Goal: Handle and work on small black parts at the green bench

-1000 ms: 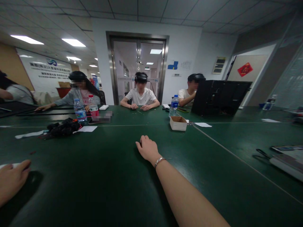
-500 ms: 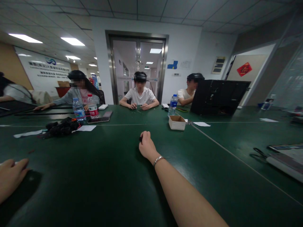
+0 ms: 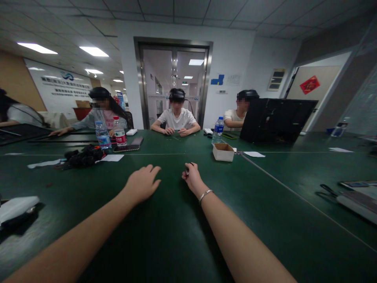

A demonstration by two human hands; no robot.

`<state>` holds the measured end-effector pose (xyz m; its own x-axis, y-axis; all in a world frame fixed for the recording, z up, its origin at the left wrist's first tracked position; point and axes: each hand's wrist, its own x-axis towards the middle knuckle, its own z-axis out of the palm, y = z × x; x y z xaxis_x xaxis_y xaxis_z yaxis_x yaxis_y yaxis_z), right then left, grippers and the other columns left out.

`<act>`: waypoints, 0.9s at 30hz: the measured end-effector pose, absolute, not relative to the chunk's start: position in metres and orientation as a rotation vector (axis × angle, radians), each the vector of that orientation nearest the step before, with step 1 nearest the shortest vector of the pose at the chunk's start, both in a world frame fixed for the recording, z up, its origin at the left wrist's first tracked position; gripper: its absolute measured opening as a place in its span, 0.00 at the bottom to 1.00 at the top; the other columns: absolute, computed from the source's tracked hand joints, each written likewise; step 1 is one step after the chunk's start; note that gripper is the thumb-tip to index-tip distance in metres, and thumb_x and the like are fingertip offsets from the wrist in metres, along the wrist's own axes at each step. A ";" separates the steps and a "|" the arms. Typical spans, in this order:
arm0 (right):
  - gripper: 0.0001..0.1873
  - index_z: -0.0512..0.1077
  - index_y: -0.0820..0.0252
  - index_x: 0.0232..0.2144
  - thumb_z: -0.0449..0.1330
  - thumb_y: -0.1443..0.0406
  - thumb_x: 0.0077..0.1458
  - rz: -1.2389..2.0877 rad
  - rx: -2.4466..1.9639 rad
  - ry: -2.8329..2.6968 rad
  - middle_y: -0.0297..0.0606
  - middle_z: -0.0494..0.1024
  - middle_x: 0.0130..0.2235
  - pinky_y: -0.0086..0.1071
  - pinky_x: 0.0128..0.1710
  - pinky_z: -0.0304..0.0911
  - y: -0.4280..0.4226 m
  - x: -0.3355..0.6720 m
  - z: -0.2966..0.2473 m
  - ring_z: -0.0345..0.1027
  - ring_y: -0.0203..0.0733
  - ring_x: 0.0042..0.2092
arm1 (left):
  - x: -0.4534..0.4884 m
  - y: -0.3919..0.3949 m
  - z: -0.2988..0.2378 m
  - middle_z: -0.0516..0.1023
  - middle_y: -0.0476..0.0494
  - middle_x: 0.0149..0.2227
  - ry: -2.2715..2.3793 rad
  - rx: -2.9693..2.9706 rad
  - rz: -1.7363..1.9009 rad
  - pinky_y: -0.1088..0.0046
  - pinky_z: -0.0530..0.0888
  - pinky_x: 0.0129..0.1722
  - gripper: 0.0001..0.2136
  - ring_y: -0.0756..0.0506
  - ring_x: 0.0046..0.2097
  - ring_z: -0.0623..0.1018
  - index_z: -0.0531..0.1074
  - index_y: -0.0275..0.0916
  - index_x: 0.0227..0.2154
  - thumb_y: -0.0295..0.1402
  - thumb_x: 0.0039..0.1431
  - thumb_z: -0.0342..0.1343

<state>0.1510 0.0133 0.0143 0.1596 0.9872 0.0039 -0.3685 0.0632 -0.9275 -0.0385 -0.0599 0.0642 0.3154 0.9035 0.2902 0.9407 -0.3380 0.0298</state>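
Note:
My left hand is over the middle of the green table, palm down, its thumb and fingers apart with nothing visible in them. A short gap to its right separates it from my right hand, which wears a silver bracelet at the wrist. The fingers of that hand are closed around a small dark object, mostly hidden, whose kind I cannot make out. Beyond and to the right of it stands a small open cardboard box.
A black bundle lies on the left, near two bottles and a phone. At the near left edge rests a white, dark-edged object. Several people sit across the table. A black monitor stands at right, and a water bottle behind the box.
My left hand has come from the far left edge to the middle, near my right hand. The right hand stays closed on the small dark object. The view has shifted slightly.

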 end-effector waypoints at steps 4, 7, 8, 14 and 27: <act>0.09 0.55 0.53 0.33 0.53 0.60 0.52 1.429 -0.913 -0.549 0.26 0.60 0.24 0.25 0.19 0.53 0.010 0.156 0.025 0.56 0.31 0.20 | 0.037 -0.030 0.054 0.73 0.41 0.41 -1.791 -2.693 -0.917 0.69 0.69 0.38 0.17 0.43 0.40 0.74 0.68 0.41 0.45 0.44 0.56 0.49; 0.11 0.56 0.52 0.33 0.55 0.57 0.52 1.431 -0.842 -0.576 0.25 0.61 0.25 0.25 0.20 0.57 0.008 0.156 0.028 0.60 0.31 0.22 | 0.060 -0.015 0.037 0.73 0.39 0.38 -1.942 -2.665 -1.230 0.69 0.70 0.38 0.15 0.44 0.38 0.74 0.70 0.38 0.40 0.40 0.55 0.51; 0.12 0.56 0.52 0.33 0.55 0.57 0.52 1.425 -0.825 -0.599 0.25 0.61 0.25 0.25 0.20 0.57 0.008 0.155 0.027 0.60 0.31 0.22 | 0.061 -0.011 0.032 0.73 0.39 0.38 -1.984 -2.633 -1.313 0.68 0.70 0.39 0.13 0.44 0.38 0.74 0.71 0.37 0.39 0.39 0.54 0.52; 0.15 0.54 0.51 0.33 0.55 0.52 0.54 1.481 -0.782 -0.717 0.24 0.62 0.26 0.24 0.21 0.60 0.009 0.146 0.021 0.63 0.31 0.23 | 0.048 -0.004 0.012 0.72 0.42 0.37 -1.869 -2.592 -1.814 0.69 0.71 0.43 0.07 0.46 0.38 0.74 0.74 0.39 0.33 0.31 0.48 0.58; 0.08 0.62 0.58 0.32 0.59 0.65 0.53 1.532 -0.765 -0.756 0.35 0.73 0.29 0.34 0.33 0.69 0.006 0.159 0.018 0.74 0.39 0.31 | 0.023 0.024 -0.006 0.73 0.45 0.36 -1.830 -1.995 -2.668 0.66 0.72 0.45 0.18 0.48 0.40 0.76 0.65 0.39 0.39 0.31 0.44 0.62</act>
<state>0.1591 0.0058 0.0182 -0.0800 0.9956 -0.0479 -0.5675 -0.0851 -0.8190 0.0230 0.0239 -0.0062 -0.2970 0.8827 0.3642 0.0220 -0.3750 0.9268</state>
